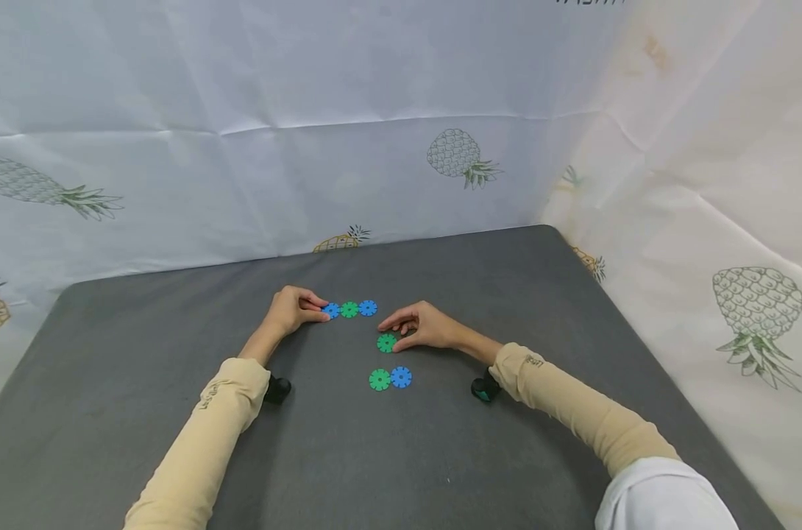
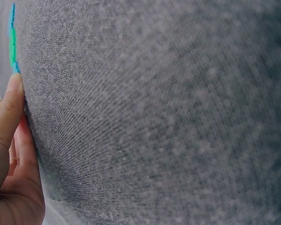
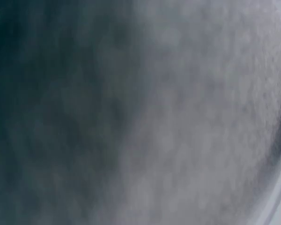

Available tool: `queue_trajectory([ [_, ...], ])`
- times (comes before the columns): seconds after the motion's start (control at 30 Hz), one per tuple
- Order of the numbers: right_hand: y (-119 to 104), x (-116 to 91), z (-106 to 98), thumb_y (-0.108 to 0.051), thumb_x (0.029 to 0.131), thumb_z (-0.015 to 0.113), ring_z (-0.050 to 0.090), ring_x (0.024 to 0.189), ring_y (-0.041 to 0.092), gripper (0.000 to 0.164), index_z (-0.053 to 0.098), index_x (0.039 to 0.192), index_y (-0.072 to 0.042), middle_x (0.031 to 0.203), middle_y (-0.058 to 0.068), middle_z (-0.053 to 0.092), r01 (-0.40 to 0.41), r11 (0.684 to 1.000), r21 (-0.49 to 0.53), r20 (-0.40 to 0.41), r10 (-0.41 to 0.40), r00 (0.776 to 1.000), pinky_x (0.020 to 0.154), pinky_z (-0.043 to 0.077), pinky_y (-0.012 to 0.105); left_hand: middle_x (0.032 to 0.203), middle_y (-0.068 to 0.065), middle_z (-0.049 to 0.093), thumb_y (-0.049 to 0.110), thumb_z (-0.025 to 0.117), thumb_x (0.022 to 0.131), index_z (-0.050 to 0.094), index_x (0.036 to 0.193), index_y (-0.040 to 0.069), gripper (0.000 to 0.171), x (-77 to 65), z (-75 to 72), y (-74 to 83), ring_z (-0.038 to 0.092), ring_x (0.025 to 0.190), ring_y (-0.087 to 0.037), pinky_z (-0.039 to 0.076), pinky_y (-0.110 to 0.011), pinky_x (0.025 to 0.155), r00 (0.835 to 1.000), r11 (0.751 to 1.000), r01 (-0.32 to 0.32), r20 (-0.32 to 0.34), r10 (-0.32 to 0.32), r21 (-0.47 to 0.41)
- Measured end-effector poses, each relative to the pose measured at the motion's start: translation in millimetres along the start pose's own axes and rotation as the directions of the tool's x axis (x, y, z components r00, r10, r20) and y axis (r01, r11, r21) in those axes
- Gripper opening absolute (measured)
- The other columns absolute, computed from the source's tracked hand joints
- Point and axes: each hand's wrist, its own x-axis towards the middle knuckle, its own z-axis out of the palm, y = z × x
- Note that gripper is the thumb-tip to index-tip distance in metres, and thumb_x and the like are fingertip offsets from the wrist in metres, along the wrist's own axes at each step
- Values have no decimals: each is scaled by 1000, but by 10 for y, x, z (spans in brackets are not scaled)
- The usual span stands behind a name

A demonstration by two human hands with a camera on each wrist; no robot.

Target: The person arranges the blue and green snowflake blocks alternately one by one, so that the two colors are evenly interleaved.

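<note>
Blue discs, green discs; grey tabletop; white pineapple-print backdrop

Table from above, wrist views seemingly close

Your left hand is at the left end of the three-disc row, thumb and fingers pinching its edge. Your right hand is to the row's right and slightly on your side of it — thumb and forefinger apart at the tips. Both forearms slant inward toward the row, your wrists bare beyond the sleeves.
</note>
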Motion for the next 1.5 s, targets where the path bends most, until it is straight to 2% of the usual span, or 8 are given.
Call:
queue_trajectory([
  [0.1, -23, 6, 5, -1, 78, 77, 58, 79, 24, 33, 69, 110, 5, 106, 16, 70, 30, 995, -99, 16, -29, 999, 71, 49, 26, 92, -17, 72, 6, 79, 79, 74, 95, -5, 20, -7, -4, 0, 69, 83, -27, 54, -36, 74, 1000, 1000, -6, -2, 6, 0],
  [0.23, -131, -6, 22, 4, 77, 76, 59, 74, 27, 29, 70, 104, 8, 101, 19, 70, 41, 989, -143, 22, -38, 999, 69, 51, 30, 93, -17, 72, 5, 78, 80, 73, 95, -5, 20, -15, 0, 0, 69, 84, -28, 54, -38, 75, 1000, 1000, 2, 2, -2, -4],
  [0.33, -131, -14, 26, 3, 76, 77, 64, 80, 27, 29, 69, 104, 8, 102, 19, 69, 36, 991, -128, 12, -35, 999, 73, 54, 32, 93, -18, 72, 5, 78, 80, 73, 95, -6, 20, -19, 7, 6, 69, 85, -29, 54, -38, 76, 1000, 1000, -2, 3, 2, -5],
  [0.5, -73, -33, 3, 0, 76, 78, 68, 90, 23, 32, 69, 106, 5, 103, 16, 70, -16, 999, -37, -37, 15, 999, 79, 55, 31, 93, -17, 72, 5, 78, 80, 73, 95, -5, 19, -17, -5, 9, 68, 84, -28, 53, -39, 76, 1000, 1000, -7, 1, 7, 0],
  [0.87, -60, -188, -48, 4, 74, 78, 69, 86, 20, 33, 69, 106, 8, 104, 20, 69, -95, 990, 102, -165, 111, 980, 78, 55, 35, 91, -18, 72, 4, 78, 80, 73, 95, -6, 19, -16, -4, 13, 69, 84, -28, 53, -39, 76, 1000, 1000, -27, 1, 27, -1],
  [1.17, -51, -234, -83, 4, 75, 77, 69, 87, 22, 33, 68, 106, 9, 105, 22, 69, -106, 985, 135, -204, 132, 970, 77, 55, 35, 94, -18, 72, 4, 77, 80, 73, 94, -6, 18, -18, -9, 18, 68, 84, -28, 53, -36, 75, 1000, 1000, -24, 5, 24, -4],
  [1.5, -43, -298, -126, 3, 76, 77, 70, 89, 21, 32, 68, 106, 8, 103, 19, 70, -121, 979, 166, -246, 160, 956, 77, 55, 34, 94, -17, 72, 5, 78, 80, 73, 95, -5, 19, -2, -7, 6, 69, 85, -27, 53, -37, 75, 1000, 1000, -6, 9, 6, -3],
])
